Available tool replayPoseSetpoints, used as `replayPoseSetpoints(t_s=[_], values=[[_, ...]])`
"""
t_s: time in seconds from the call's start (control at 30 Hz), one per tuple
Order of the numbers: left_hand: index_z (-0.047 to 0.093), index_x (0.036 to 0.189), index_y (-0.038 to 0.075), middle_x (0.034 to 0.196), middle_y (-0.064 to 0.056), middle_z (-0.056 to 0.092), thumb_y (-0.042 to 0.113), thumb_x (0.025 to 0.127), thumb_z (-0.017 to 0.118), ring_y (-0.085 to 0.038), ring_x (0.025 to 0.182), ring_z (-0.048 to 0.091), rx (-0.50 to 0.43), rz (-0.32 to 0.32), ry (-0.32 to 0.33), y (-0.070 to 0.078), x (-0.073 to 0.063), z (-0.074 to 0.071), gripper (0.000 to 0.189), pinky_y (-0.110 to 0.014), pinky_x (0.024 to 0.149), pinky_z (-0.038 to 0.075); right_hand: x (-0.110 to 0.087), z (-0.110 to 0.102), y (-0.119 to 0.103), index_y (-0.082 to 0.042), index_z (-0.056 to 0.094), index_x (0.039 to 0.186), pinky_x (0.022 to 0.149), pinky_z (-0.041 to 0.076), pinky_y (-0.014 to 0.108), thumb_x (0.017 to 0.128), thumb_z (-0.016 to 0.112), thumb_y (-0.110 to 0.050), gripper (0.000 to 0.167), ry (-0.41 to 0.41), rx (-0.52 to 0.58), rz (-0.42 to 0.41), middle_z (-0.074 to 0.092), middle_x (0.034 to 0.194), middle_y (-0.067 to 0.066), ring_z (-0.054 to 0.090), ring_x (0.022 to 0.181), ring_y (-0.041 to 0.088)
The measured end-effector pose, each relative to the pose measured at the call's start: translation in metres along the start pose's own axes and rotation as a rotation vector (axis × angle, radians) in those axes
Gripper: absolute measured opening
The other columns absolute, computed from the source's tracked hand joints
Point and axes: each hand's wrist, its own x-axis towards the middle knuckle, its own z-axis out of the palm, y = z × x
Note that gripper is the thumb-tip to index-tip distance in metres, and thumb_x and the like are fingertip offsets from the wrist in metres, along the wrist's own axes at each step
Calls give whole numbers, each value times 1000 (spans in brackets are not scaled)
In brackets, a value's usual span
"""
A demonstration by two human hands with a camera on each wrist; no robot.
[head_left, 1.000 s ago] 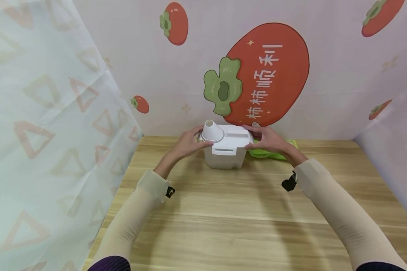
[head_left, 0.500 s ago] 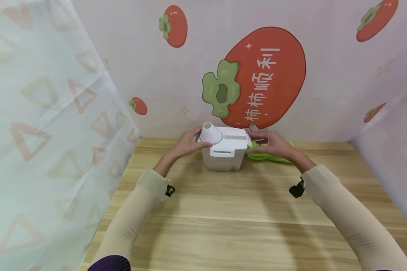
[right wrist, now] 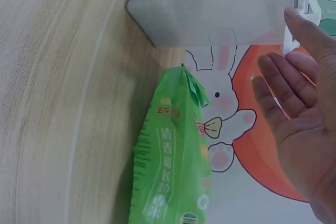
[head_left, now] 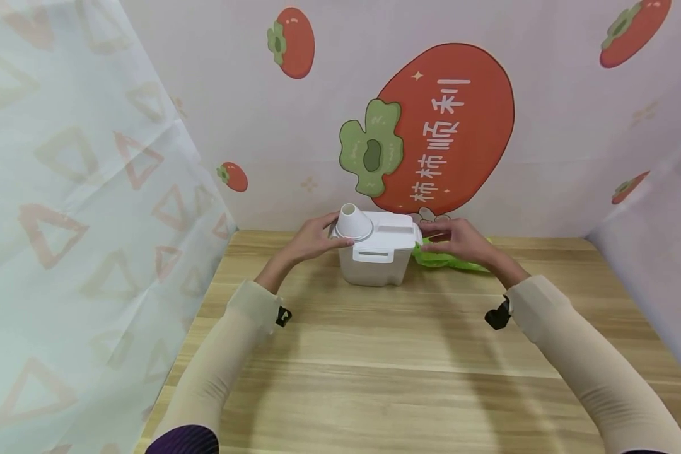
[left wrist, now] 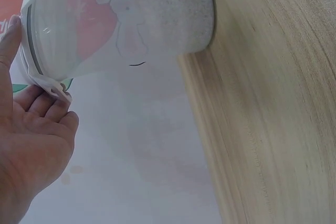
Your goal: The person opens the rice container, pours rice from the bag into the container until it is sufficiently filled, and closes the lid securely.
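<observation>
A translucent storage box with a white lid stands at the back of the table. Pale grains show in its lower part in the left wrist view. On the lid's left side sits a white cone-shaped cup. My left hand holds the lid's left end, thumb in front and fingers at a side latch that sticks outward. At the other end my right hand has its fingers loosely extended. Its thumb and fingertips are right by the right side latch, which also angles away from the box.
A green printed bag lies on the wooden table just right of the box, partly behind my right hand. The back wall, printed with persimmons, stands close behind. A patterned side wall borders the left.
My right hand has drawn back to the right, its thumb leaving the lid's front corner, and the right latch has come into sight. The left hand stays at the lid's left end.
</observation>
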Motion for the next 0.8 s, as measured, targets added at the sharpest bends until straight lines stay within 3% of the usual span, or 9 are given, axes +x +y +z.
replayPoseSetpoints(t_s=[0.17,0.67,0.8], values=[[47,160,9,161,-13,50,44,91,83,-33,153,42,-8,-5,-1,0,0,0,86,-51,126,34,2,3,-1,2,69,137,87,60,18,92,84,-10,49,-4,19,26,73,129,20,74,112,39],[50,158,6,160,-14,51,41,89,86,-35,152,43,-30,-14,15,1,-1,3,85,-49,126,35,7,9,1,0,68,139,86,60,19,95,81,-14,48,-3,65,49,74,129,20,74,113,38],[48,158,5,161,-14,50,38,87,88,-35,152,43,-42,-14,14,0,-2,3,88,-48,126,35,8,11,2,0,68,139,83,62,22,94,82,-14,49,1,86,61,74,129,19,76,110,32]])
